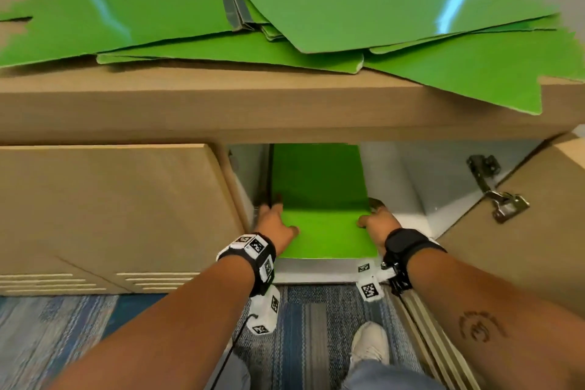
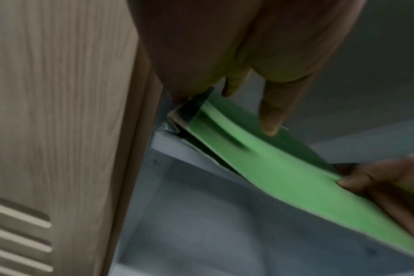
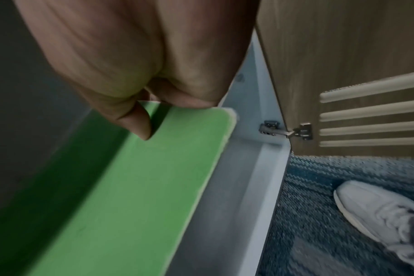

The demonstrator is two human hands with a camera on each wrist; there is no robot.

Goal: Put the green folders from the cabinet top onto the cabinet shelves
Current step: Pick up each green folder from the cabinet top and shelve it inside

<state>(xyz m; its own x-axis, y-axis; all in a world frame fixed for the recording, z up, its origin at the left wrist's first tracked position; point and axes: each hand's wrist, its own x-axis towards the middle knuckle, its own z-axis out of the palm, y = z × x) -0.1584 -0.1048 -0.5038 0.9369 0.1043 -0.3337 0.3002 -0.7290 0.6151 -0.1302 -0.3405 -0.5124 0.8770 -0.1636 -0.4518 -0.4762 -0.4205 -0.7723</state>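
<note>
Several green folders lie in a loose overlapping pile on the wooden cabinet top. One more green folder lies flat, partly inside the open compartment below. My left hand grips its left edge with the thumb on top. My right hand pinches its right edge. In the left wrist view the folder reaches the left inner wall, and the right hand shows at its far side. The right wrist view has my thumb on the folder's rounded corner.
The left cabinet door is closed. The right door stands open on metal hinges. The compartment has white walls and a white bottom edge. My white shoe stands on blue patterned carpet.
</note>
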